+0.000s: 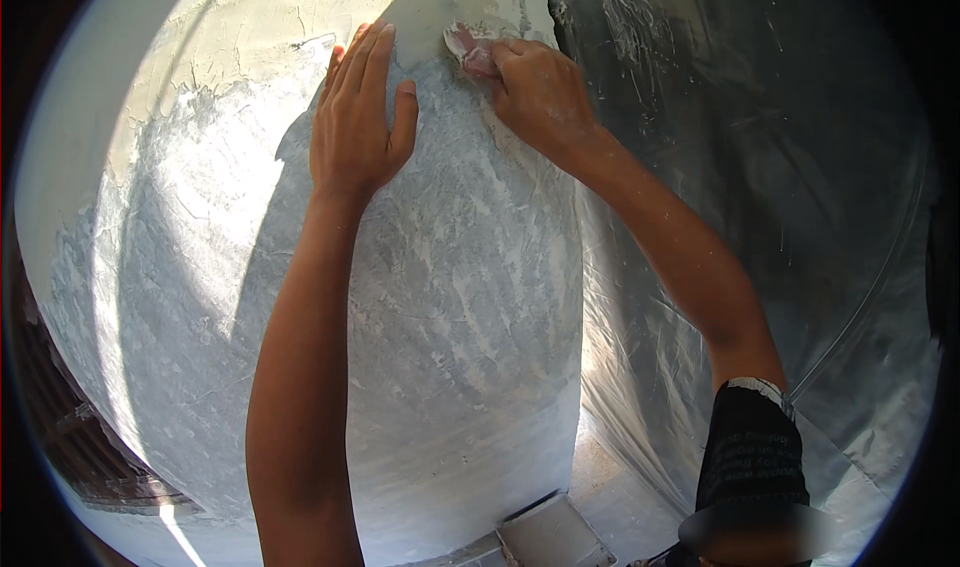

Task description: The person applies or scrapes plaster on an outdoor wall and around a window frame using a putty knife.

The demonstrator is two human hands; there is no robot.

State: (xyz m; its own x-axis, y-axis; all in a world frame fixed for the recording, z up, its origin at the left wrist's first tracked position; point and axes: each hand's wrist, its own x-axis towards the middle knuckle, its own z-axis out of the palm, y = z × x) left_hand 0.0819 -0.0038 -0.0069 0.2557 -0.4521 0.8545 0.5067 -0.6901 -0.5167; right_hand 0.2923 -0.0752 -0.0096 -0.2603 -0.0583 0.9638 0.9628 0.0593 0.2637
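My left hand (360, 117) rests with fingers stretched out and close together against a wall (420, 297) patched with grey-white plaster, near a cream-coloured upper area (245, 17). To its right, my right hand (535, 87) grips a small pinkish, plaster-smeared tool (470, 52), which looks like a scraper, at the wall near its right edge. The tool's exact shape is partly hidden by my fingers. Sunlight falls on the left part of the wall, and a shadow covers the middle.
Dark, splattered plastic sheeting (740, 197) hangs along the right. A square pale tray or panel (550, 535) lies at the bottom, beside the foot of the wall. A dark ribbed structure (70, 417) shows at the lower left.
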